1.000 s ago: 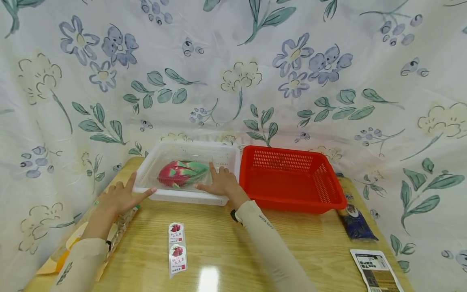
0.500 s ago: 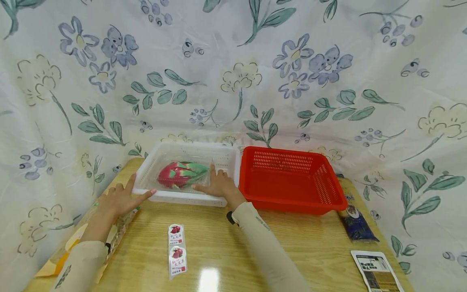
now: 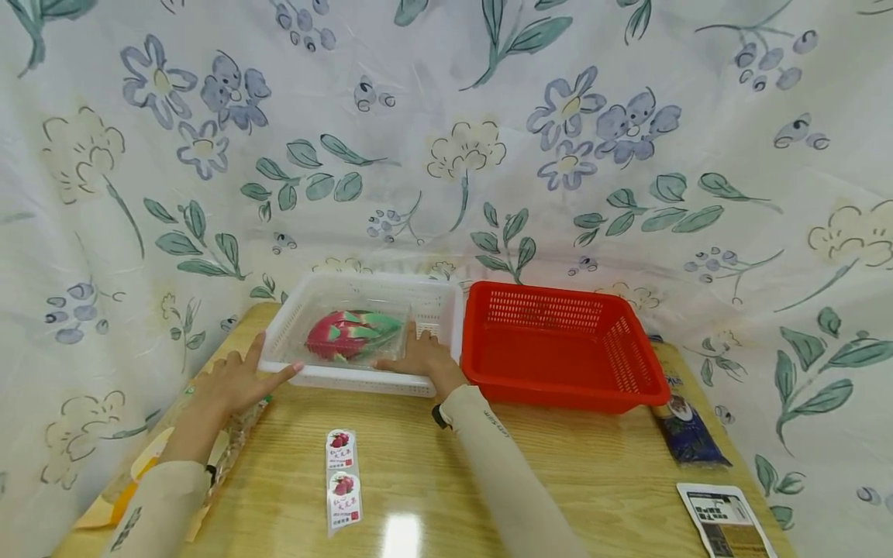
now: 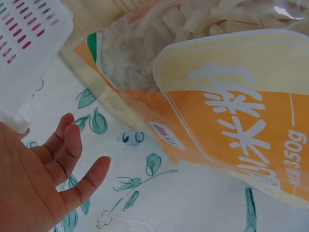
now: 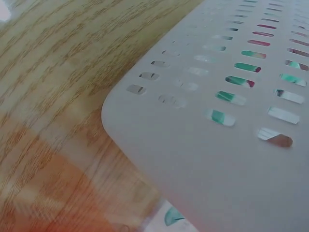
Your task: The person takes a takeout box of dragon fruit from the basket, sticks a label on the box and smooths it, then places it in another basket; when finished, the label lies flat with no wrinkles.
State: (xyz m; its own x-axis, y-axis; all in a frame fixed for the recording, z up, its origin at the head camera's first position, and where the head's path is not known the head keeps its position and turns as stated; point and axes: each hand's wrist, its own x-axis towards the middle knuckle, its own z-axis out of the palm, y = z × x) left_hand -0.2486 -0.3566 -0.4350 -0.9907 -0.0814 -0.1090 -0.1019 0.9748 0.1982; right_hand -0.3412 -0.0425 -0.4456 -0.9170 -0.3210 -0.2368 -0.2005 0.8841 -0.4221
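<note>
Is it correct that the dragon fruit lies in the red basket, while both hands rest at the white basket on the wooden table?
Not quite. The head view shows the dragon fruit in the white basket, not in the red basket. The rest stands: the left hand and right hand rest at the white basket on the wooden table.

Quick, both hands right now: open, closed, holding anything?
Left hand: open, fingers straight against the white slotted plastic basket.
Right hand: open, flat on that basket's front rim.
</note>
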